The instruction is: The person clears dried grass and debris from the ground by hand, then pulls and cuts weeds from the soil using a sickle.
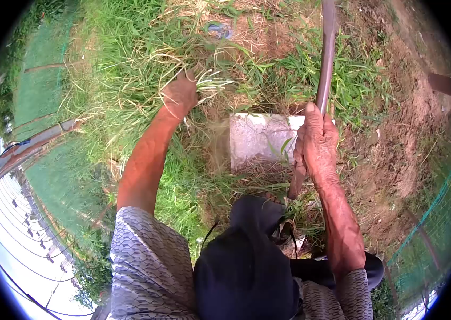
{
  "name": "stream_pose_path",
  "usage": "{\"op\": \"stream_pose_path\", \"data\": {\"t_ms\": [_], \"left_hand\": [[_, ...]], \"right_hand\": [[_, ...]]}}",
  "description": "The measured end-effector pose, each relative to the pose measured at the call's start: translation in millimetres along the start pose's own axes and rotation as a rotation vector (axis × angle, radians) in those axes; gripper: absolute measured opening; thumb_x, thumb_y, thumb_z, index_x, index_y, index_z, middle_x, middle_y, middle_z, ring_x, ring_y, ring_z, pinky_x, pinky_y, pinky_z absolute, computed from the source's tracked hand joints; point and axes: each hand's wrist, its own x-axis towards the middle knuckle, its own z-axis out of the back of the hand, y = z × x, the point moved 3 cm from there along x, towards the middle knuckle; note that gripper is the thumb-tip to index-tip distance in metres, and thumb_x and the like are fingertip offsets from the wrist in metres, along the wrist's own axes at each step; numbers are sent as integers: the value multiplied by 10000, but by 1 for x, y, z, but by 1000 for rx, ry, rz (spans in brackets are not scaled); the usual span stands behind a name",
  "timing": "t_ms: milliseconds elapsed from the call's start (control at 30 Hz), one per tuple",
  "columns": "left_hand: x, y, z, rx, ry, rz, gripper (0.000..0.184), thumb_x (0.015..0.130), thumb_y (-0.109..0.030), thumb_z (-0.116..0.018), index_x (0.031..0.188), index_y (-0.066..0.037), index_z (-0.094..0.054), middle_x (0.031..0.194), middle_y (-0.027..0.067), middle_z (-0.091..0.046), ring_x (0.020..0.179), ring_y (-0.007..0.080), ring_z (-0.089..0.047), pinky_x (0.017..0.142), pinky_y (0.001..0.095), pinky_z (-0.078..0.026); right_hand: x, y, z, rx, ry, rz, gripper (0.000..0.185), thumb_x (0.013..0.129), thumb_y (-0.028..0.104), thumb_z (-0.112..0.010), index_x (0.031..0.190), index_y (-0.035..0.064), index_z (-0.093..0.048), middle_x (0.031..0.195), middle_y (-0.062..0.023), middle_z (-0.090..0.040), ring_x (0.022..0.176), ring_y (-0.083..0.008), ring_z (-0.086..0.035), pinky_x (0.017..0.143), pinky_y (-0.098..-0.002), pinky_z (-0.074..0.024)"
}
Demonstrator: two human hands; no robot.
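My left hand point(181, 96) is closed round a bunch of grass point(212, 84), whose pale stem ends point to the right. Long blades of it trail over the back of the hand and to the left. In my right hand point(317, 141) is a sickle point(328, 53), gripped by its wooden handle, with the thumb lying along the top. Its long, slightly curved blade rises past the upper edge of the view, so the tip is hidden. Below and left of the right hand lies a pale flat slab point(257, 140) with dry grass along its lower edge.
Green grass point(129, 32) grows thickly ahead and to the left. A scrap of blue plastic point(220, 30) lies at the top. Bare brown soil point(396, 154) slopes along the right. Green netting point(49, 170) with poles stands at the left, more at the right.
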Motion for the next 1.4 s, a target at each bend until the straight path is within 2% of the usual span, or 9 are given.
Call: {"op": "stream_pose_path", "data": {"t_ms": [100,200,300,600,800,933,1133,1200,1400], "left_hand": [[5,5,-17,-34,42,-6,423,802,-171,-618,1145,3,-443,1070,214,-522,820,376,-652,676,447,-550],[4,5,-11,-44,108,44,337,804,-135,-598,1083,-14,-455,1053,219,-521,784,366,-653,635,447,-543],[-10,-1,-13,-107,22,40,319,772,-74,-611,1049,-2,-472,1053,192,-510,771,335,-665,619,421,-553],[-19,7,-40,-186,-102,56,385,752,-92,-633,1085,-27,-452,1055,185,-489,707,329,-656,572,372,-555],[-19,16,-42,-304,-104,93,474,775,-142,-636,1191,-41,-431,1102,176,-489,815,354,-642,658,403,-556],[-5,29,-73,-438,-39,98,536,787,-216,-661,1238,-66,-414,1137,181,-491,888,367,-626,735,437,-540],[-17,15,-41,-395,-19,183,538,792,-196,-657,1246,-54,-405,1123,190,-489,863,370,-631,716,443,-544],[-23,9,-42,-391,-55,182,506,793,-180,-648,1221,-43,-415,1107,190,-489,844,371,-634,700,442,-545],[-24,6,-50,-346,-189,158,388,770,-131,-631,1097,-39,-445,1016,171,-493,748,337,-642,607,425,-541]], "right_hand": [[-6,-76,17,-796,35,70,427,935,438,-514,949,11,-518,601,9,-454,509,-107,-490,447,-300,-395],[-28,-109,18,-985,124,127,448,930,444,-508,966,-1,-529,618,-8,-474,538,-122,-507,478,-311,-408],[-32,-97,22,-568,252,-123,437,928,442,-520,958,6,-523,610,-7,-472,501,-110,-486,437,-296,-388],[-42,-50,13,-273,278,-520,388,947,391,-511,954,7,-562,598,-22,-484,508,-123,-483,456,-318,-403],[-34,-72,21,-772,131,11,334,921,384,-566,923,55,-509,582,22,-413,428,-64,-390,372,-251,-314],[-41,-114,16,150,278,-533,335,929,418,-541,851,100,-470,566,30,-416,380,-66,-360,331,-261,-295],[-40,-101,31,-198,47,-202,311,932,406,-546,866,112,-470,566,42,-420,391,-61,-364,340,-261,-303],[-26,-83,25,-603,59,15,391,947,422,-499,986,36,-546,583,-14,-458,495,-115,-451,437,-325,-381],[-18,-97,20,-708,142,-28,394,948,423,-494,917,31,-521,570,-38,-473,486,-131,-476,420,-332,-394]]}}
